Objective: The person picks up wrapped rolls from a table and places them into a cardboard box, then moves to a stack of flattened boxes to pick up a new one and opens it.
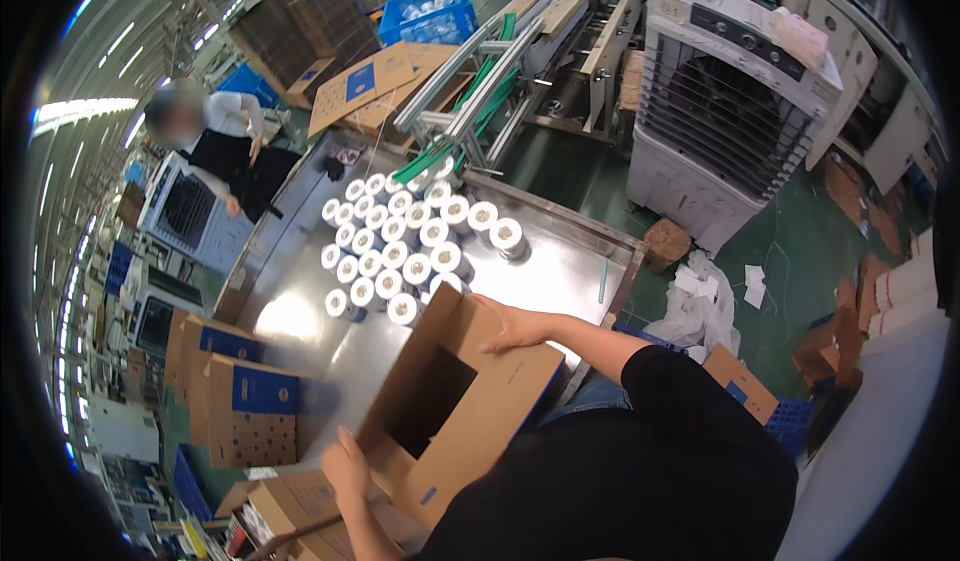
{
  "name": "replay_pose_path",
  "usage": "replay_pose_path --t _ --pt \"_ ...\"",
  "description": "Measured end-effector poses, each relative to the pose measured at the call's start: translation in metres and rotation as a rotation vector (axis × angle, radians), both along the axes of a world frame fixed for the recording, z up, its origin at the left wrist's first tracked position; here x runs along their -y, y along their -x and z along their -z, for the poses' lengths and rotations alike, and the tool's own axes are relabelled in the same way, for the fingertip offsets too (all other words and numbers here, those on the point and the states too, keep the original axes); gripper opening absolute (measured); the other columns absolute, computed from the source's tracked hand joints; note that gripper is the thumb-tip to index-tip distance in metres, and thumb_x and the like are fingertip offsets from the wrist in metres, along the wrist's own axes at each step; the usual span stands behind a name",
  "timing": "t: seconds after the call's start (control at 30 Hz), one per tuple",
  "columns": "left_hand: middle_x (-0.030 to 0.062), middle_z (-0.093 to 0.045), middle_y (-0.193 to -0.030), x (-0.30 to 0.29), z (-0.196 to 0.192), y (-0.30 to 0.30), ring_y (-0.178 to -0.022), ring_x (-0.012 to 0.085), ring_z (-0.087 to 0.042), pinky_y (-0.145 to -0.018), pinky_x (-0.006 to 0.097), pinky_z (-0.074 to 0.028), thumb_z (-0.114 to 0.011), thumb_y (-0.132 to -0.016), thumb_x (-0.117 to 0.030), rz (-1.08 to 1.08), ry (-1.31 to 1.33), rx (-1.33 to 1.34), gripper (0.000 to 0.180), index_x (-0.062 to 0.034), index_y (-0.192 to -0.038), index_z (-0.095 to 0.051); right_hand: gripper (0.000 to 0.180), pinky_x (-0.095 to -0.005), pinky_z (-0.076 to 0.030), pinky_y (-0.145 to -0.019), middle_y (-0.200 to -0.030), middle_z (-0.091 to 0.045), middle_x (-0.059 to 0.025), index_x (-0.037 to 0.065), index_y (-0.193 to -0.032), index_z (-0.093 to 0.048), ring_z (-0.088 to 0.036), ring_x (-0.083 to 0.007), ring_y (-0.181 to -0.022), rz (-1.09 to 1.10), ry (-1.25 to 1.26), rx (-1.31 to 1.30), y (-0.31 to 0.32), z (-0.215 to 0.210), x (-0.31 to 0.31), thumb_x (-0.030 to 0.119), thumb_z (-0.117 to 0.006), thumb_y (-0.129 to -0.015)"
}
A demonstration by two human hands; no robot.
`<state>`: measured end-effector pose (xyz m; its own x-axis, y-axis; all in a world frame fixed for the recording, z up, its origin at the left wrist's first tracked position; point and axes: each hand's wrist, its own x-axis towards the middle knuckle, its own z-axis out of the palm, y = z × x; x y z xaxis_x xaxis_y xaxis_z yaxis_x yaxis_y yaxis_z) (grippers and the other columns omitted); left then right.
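An open cardboard carton (490,416) tilts in front of me at the table's near edge, flaps spread and its inside dark. My right hand (515,327) grips its far end, thumb over the flap's edge and fingers along the outside. At the carton's near-left end, my left hand (347,469) is closed against the side, some of its fingers hidden. Beyond the carton, several white-topped cylindrical rolls or cans (395,254) stand upright in a cluster on the metal table (560,251). Their exact kind is unclear.
Upright cartons (265,411) stand left of the table, with an open carton (295,501) below. A conveyor frame (475,91) with green belts meets the far side. An air cooler (715,111) stands to the right. Across the table is another person (215,146).
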<state>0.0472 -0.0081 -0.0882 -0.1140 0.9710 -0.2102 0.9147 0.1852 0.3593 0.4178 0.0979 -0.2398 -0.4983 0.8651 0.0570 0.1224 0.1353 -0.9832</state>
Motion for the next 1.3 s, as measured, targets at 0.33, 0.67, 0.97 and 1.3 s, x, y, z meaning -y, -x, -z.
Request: replay_pose_path --t 0.33,0.67,0.97,1.3 --pt "0.0240 -0.032 -0.142 0.117 0.089 0.099 -0.132 0.0369 -0.028 -0.109 0.045 -0.021 -0.034 -0.097 -0.038 -0.096 -0.455 -0.009 0.058 0.0062 -0.134 -0.036 0.089 -0.0374 -0.027 -0.105 -0.135 -0.038 -0.0185 -0.004 -0.133 -0.036 -0.034 -0.0264 -0.126 -0.114 0.541 0.263 0.099 0.188 0.045 0.065 -0.052 -0.079" --pt "0.0198 -0.031 -0.144 0.095 0.165 0.063 -0.133 0.0328 -0.029 -0.106 0.051 -0.024 -0.031 -0.096 -0.044 -0.606 -0.100 0.925 0.059 -0.0021 -0.137 -0.035 0.042 -0.0408 -0.056 -0.076 -0.113 -0.057 -0.0158 -0.003 -0.124 -0.043 -0.061 -0.0247 -0.099 -0.406 0.804 -0.427 0.061 -0.168 0.023 0.011 -0.058 -0.087" --pt "0.0155 -0.042 -0.136 0.129 0.244 0.025 -0.122 0.0280 -0.043 -0.094 0.052 -0.039 -0.033 -0.095 -0.050 -0.915 -0.058 1.898 0.059 -0.0080 -0.137 -0.037 0.038 -0.0301 -0.054 -0.055 -0.103 -0.057 -0.0129 -0.001 -0.120 -0.044 -0.062 -0.0190 -0.084 -0.294 0.556 0.108 0.107 -0.214 0.016 0.004 -0.046 -0.083" --pt "0.0103 -0.065 -0.102 0.095 0.257 -0.008 -0.094 0.0242 -0.061 -0.072 0.041 -0.053 -0.049 -0.091 -0.039 -0.357 0.708 0.413 0.049 -0.0060 -0.127 -0.050 0.030 -0.0305 -0.053 -0.050 -0.078 -0.058 -0.0084 0.000 -0.111 -0.046 -0.062 -0.0193 -0.067 -0.344 0.526 0.280 0.165 -0.167 0.014 0.003 -0.045 -0.082"
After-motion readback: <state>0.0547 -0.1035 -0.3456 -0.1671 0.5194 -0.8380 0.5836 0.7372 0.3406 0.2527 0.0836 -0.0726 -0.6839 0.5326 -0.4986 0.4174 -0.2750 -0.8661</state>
